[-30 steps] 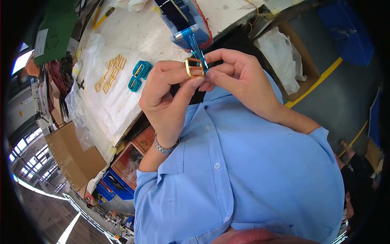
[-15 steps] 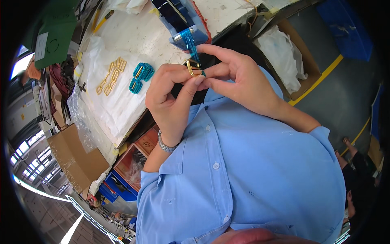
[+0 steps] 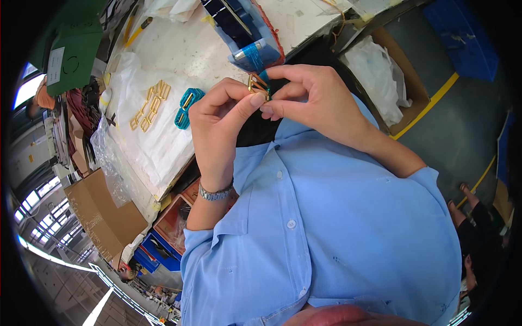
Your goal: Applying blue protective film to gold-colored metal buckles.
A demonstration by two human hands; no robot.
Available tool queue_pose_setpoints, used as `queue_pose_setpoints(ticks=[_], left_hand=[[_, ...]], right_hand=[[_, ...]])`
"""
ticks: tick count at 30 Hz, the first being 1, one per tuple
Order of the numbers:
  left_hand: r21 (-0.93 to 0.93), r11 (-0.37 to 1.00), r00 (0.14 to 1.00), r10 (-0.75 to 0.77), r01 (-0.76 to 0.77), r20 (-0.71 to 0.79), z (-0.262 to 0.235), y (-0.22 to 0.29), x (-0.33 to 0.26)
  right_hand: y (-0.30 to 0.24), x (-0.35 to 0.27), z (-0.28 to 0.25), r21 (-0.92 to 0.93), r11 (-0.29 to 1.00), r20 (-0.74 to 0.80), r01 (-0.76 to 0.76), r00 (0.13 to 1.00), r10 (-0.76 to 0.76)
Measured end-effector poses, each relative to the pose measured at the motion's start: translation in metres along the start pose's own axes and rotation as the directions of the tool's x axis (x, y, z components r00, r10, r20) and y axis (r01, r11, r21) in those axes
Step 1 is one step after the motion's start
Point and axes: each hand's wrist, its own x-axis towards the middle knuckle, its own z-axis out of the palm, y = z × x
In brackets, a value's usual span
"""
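The left hand (image 3: 222,111) is pinching a gold buckle (image 3: 251,83), the right hand (image 3: 321,100) apparently gripping blue tape (image 3: 263,75); uneven pulling would be risking creases.

White desk (image 3: 204,46) here; off its near edge, grey floor (image 3: 440,144), yellow line (image 3: 426,106); past its left corner, windows (image 3: 33,200) and strip lights (image 3: 99,308).

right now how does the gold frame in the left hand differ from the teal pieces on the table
The gold frame is pinched in the left hand, while the teal pieces lie on the worktable. The gold frame is held singly; the teal pieces are bunched in two clusters. The gold frame shows shiny gold, the teal pieces mainly teal. Both look frame-like.
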Motion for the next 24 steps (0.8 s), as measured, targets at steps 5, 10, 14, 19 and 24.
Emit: queue_pose_setpoints(ticks=[5, 10, 14, 19, 24], left_hand=[[-0.017, 0.99, 0.984, -0.137, 0.14, 0.112, -0.013, 0.001, 0.017], [-0.012, 0.972, 0.961, -0.229, 0.234, 0.155, -0.018, 0.004, 0.03], [-0.029, 0.951, 0.937, -0.297, 0.307, 0.186, -0.022, 0.002, 0.036], [-0.102, 0.906, 0.898, -0.383, 0.411, 0.217, -0.027, 0.01, 0.037], [-0.075, 0.881, 0.857, -0.431, 0.468, 0.282, -0.03, 0.025, 0.042]], right_hand=[[0.005, 0.008, -0.005, -0.274, 0.958, -0.061, 0.084, 0.993, -0.104], [0.015, 0.016, -0.004, -0.287, 0.927, -0.078, 0.242, 0.959, -0.274], [0.016, 0.023, -0.004, -0.34, 0.893, -0.096, 0.293, 0.934, -0.343], [0.016, 0.027, -0.005, -0.492, 0.8, -0.067, 0.345, 0.901, -0.43], [0.013, 0.027, -0.002, -0.402, 0.843, -0.066, 0.357, 0.907, -0.415]])
